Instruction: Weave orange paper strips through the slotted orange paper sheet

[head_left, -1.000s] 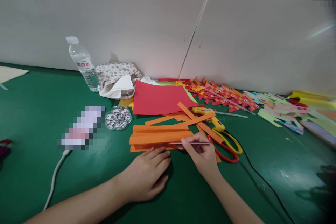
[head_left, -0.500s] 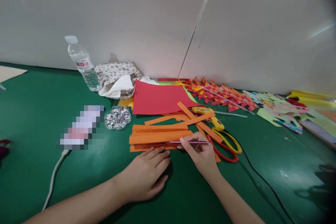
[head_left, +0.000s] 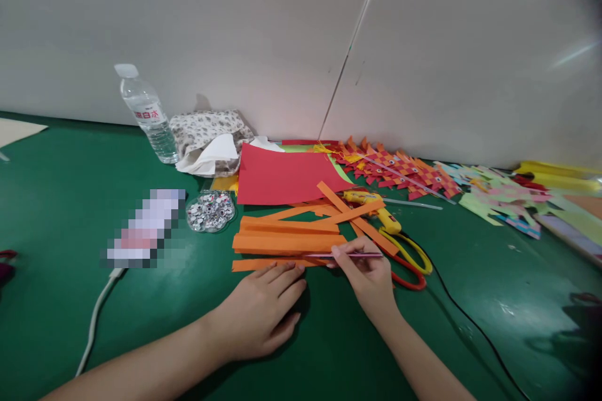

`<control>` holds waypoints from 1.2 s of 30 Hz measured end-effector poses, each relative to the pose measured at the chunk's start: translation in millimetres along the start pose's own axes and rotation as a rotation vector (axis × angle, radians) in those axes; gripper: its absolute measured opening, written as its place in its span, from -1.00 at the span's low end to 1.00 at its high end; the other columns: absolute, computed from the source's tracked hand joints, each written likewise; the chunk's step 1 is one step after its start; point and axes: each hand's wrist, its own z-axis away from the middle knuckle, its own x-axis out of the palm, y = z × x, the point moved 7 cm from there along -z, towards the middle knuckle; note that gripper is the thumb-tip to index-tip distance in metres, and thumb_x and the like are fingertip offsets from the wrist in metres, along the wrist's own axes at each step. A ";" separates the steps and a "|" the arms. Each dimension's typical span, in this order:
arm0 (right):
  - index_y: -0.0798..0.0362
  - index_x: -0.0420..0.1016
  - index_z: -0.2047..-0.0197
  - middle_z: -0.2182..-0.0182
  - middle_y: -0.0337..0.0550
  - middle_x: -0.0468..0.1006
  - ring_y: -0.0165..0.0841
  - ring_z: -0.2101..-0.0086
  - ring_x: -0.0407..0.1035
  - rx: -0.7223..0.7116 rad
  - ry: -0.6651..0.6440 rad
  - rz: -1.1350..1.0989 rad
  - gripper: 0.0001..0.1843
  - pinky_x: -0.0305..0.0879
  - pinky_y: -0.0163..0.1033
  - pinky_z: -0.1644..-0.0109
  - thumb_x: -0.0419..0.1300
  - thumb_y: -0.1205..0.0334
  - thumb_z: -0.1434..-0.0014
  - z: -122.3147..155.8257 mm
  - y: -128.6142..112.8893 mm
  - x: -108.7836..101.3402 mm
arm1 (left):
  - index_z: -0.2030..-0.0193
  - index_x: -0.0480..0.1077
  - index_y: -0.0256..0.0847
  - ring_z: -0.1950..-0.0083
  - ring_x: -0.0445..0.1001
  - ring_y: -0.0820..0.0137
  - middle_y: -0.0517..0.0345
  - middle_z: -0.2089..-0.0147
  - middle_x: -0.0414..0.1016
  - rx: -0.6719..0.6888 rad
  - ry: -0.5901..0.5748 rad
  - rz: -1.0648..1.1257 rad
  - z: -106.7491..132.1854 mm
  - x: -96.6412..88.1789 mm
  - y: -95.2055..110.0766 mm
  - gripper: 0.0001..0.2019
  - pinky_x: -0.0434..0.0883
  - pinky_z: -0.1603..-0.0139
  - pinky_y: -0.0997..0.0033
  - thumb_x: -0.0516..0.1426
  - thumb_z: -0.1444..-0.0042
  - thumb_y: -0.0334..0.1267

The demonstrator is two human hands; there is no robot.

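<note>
My left hand (head_left: 263, 310) lies flat on the green table (head_left: 70, 213), fingers stretched out, its fingertips pressing the near edge of an orange paper strip (head_left: 268, 264). My right hand (head_left: 369, 279) is closed on a thin pink pen (head_left: 345, 255) that lies across the orange strips (head_left: 286, 239), tip pointing left. The stack of cut orange strips sits just beyond both hands. A red paper sheet (head_left: 286, 175) lies behind them.
Yellow and red scissors (head_left: 409, 257) and a yellow glue gun (head_left: 376, 210) lie right of the strips, with a black cord. A dish of googly eyes (head_left: 211, 211), a water bottle (head_left: 145, 113), a cloth pouch (head_left: 207, 138) and woven paper fish (head_left: 404, 172) are near the white partition.
The nearest orange strip now lies apart from the stack, with a gap of green table between. My right hand with the pen has shifted slightly right. My left hand has hardly moved.
</note>
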 end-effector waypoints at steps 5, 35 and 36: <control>0.00 0.33 0.48 0.57 -0.26 0.45 -0.32 0.55 0.46 0.008 0.017 -0.019 -0.77 0.40 -0.25 0.43 0.29 0.14 -0.08 -1.9 1.9 -4.0 | -0.21 0.20 -0.30 -0.24 0.27 0.12 -0.11 -0.25 0.27 -0.009 -0.006 -0.019 -0.7 0.9 -0.3 -0.57 0.31 -0.21 0.09 -0.02 -0.23 -0.21; -0.04 0.39 0.10 0.12 -0.03 0.59 -0.19 0.24 0.53 -0.470 0.066 0.437 -0.85 0.43 -0.08 0.19 0.09 0.28 -0.25 -0.4 -28.3 -8.1 | -0.20 0.22 -0.26 -0.27 0.24 0.16 -0.04 -0.25 0.29 -0.001 -0.024 -0.026 -0.3 0.6 -2.9 -0.61 0.31 -0.21 0.12 -0.05 -0.27 -0.20; -0.03 0.38 0.18 0.06 -0.01 0.56 -0.15 0.13 0.49 -0.495 0.009 0.544 -0.90 0.40 -0.03 0.10 0.15 0.30 -0.20 -2.1 -28.7 0.1 | -0.19 0.23 -0.26 -0.26 0.25 0.15 -0.04 -0.24 0.30 0.004 -0.024 -0.026 -0.5 0.4 -2.3 -0.61 0.31 -0.21 0.13 -0.06 -0.27 -0.21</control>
